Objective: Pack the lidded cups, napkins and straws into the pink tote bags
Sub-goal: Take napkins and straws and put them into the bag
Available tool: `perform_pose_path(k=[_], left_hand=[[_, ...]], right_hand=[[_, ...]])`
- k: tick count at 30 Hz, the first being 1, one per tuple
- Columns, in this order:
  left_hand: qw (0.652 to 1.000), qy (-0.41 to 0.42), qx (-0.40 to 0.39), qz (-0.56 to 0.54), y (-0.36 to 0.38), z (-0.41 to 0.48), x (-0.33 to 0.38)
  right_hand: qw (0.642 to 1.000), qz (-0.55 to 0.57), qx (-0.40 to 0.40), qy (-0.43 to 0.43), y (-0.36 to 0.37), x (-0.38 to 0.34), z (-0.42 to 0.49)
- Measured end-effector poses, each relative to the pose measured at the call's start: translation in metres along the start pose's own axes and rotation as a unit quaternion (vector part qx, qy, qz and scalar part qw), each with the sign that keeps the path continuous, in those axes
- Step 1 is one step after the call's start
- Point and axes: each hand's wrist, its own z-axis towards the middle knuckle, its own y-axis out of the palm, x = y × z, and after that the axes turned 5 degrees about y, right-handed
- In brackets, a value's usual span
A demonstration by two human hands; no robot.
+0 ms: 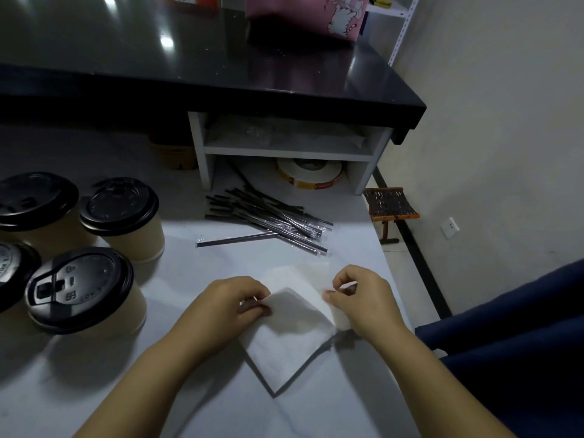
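Observation:
A white napkin [286, 336] hangs just above the white table [196, 390], one corner pointing down toward me. My left hand [230, 303] pinches its left edge and my right hand [360, 298] pinches its right edge. Another napkin [303, 273] lies flat on the table behind it. Several black straws in clear wrappers [268, 219] lie in a loose pile farther back. At the left stand several tan paper cups with black lids [85, 292], [121, 210]. A pink tote bag [303, 11] stands on the raised black counter at the top.
The black counter [221, 67] overhangs a small white shelf unit [284, 150] holding a tape roll [309, 175]. The table's right edge drops to the floor, where a small wooden stool [390, 205] stands. My dark blue clothing fills the lower right.

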Motion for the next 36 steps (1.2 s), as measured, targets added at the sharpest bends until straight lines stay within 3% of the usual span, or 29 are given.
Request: perform_pose_path(k=[3,6,11,13,17,20,24,32,36], left_hand=[[0.999,0.004,0.018,0.034,0.001,0.001,0.001],[0.998,-0.011,0.044,0.052,0.000,0.002,0.002],[0.999,-0.014,0.016,0.033,-0.010,0.013,-0.001],[0.999,-0.035,0.013,0.002,-0.012,0.015,-0.003],[0.996,-0.079,0.029,0.000,-0.014,0.015,-0.011],[0.992,-0.117,0.034,-0.006,-0.015,0.015,-0.017],[0.991,-0.133,0.025,0.004,-0.017,0.018,-0.020],[0.990,-0.138,0.028,0.018,-0.019,0.019,-0.023],[0.989,-0.144,0.036,0.005,-0.020,0.020,-0.023]], right_hand=[[0.999,0.030,-0.012,-0.026,-0.005,-0.004,-0.003],[0.992,0.070,-0.092,-0.046,-0.011,-0.013,-0.004],[0.975,0.105,-0.181,-0.073,-0.010,-0.028,0.007],[0.977,0.096,-0.170,-0.081,-0.007,-0.032,0.017],[0.991,-0.052,-0.041,-0.118,0.000,-0.038,0.048],[0.970,-0.183,0.007,-0.161,0.009,-0.044,0.067],[0.933,-0.307,0.007,-0.186,0.023,-0.049,0.083],[0.917,-0.336,-0.018,-0.214,0.027,-0.047,0.085],[0.946,-0.267,-0.026,-0.181,0.016,-0.050,0.085]])
